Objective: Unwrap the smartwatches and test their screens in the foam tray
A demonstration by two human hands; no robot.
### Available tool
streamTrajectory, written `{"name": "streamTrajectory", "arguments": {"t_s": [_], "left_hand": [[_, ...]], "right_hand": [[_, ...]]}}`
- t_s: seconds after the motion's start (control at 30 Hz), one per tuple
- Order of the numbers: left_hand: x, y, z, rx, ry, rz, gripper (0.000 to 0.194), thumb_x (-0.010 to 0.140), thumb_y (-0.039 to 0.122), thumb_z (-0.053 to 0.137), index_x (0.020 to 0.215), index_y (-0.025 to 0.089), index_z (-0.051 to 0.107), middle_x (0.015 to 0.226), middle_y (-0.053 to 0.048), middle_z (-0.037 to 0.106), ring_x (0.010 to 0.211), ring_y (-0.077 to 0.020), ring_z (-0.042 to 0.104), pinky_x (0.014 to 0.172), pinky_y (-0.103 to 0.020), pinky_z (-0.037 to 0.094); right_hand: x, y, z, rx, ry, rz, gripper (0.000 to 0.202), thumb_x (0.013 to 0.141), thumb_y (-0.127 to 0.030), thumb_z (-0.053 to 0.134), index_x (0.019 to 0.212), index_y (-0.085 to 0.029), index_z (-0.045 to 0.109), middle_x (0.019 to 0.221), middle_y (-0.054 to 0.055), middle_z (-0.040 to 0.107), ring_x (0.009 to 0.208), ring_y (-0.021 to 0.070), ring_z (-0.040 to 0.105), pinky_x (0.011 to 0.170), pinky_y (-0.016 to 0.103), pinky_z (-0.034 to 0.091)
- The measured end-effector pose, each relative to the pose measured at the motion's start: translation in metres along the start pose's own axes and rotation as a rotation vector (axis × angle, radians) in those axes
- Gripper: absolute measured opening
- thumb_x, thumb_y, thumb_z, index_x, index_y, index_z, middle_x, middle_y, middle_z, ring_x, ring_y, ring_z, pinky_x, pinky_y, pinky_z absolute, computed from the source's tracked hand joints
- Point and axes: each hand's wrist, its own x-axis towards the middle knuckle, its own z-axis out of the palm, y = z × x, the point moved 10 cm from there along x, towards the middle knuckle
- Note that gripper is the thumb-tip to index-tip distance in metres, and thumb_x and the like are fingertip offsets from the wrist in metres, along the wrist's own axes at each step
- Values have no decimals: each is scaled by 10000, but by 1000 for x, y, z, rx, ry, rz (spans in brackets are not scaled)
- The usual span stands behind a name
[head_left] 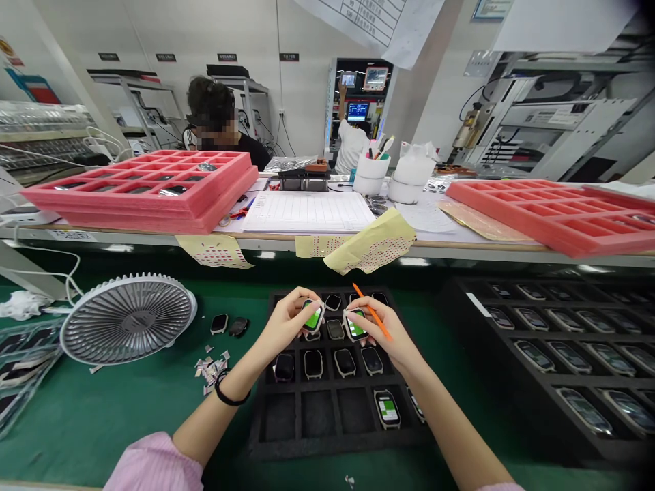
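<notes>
In my left hand, closed by its thumb and fingers, is a smartwatch case with a green and white lit screen. My right hand pinches a second smartwatch case, its screen also green and white. A thin orange pen-like stick lies across that hand, pointing up and left. Below both hands is a black foam tray with square slots. Several watch cases sit in its upper rows, most with dark screens; one watch at the lower right is lit green. Three front slots hold nothing.
Left of the tray are two loose watches, small scraps and a grey fan. A second black tray full of watches stands right. On the shelf are pink foam trays and a paper form. Two people are beyond.
</notes>
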Motion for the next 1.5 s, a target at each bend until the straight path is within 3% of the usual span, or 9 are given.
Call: {"name": "streamTrajectory", "arguments": {"t_s": [0.27, 0.4, 0.6, 0.83, 0.97, 1.13, 1.37, 1.5], "left_hand": [[1, 6, 5, -70, -96, 72, 373, 849, 428, 589, 1119, 176, 541, 934, -51, 606, 622, -99, 550, 464, -187, 427], [1, 7, 6, -128, -125, 77, 430, 875, 409, 552, 1221, 159, 499, 981, -91, 622, 727, -150, 595, 528, -223, 467], [2, 6, 5, -124, -113, 85, 444, 858, 362, 591, 1248, 189, 468, 1101, -103, 598, 815, -164, 606, 587, -234, 473], [0, 7, 6, -101, -123, 97, 476, 836, 336, 626, 1255, 203, 447, 1170, -106, 573, 861, -163, 605, 627, -228, 463], [1, 9, 4, -74, -98, 100, 403, 880, 400, 549, 1214, 184, 489, 1054, -88, 589, 778, -153, 604, 563, -224, 457], [1, 11, 0, -38, -56, 98, 362, 893, 427, 512, 1148, 170, 541, 890, -43, 584, 687, -129, 585, 534, -212, 449], [0, 11, 5, -63, -92, 100, 379, 889, 429, 526, 1167, 172, 519, 980, -66, 590, 708, -132, 596, 512, -199, 446], [1, 10, 5, -67, -92, 104, 378, 884, 424, 539, 1174, 182, 514, 1034, -74, 582, 726, -130, 598, 511, -194, 445]], "right_hand": [[3, 4, 0, 33, -31, -6, 296, 740, -397, 722, 926, -199, 605, 709, -36, 555, 448, 56, 496, 411, 196, 444], [6, 5, 4, 61, -102, -31, 371, 740, -371, 721, 1041, -207, 578, 877, 26, 614, 602, 126, 626, 373, 182, 433], [4, 8, 8, 32, -177, -43, 431, 765, -286, 706, 1156, -234, 533, 1066, 69, 599, 802, 186, 676, 406, 178, 480], [6, 7, 5, 11, -135, -44, 473, 701, -252, 756, 1123, -235, 545, 1011, 53, 606, 724, 149, 632, 386, 167, 461], [5, 7, 5, -2, -135, -35, 483, 683, -256, 775, 1114, -245, 558, 1035, 49, 603, 692, 122, 591, 402, 170, 466], [5, 8, 4, 12, -107, -35, 428, 720, -309, 745, 1099, -231, 562, 957, 45, 623, 699, 155, 633, 397, 190, 438], [6, 7, -3, 38, -12, -42, 337, 737, -365, 737, 993, -212, 578, 782, -10, 587, 511, 83, 532, 405, 203, 385], [6, 7, -1, 49, -36, -34, 354, 739, -390, 728, 1006, -220, 568, 793, -1, 591, 534, 101, 556, 394, 204, 387]]}}
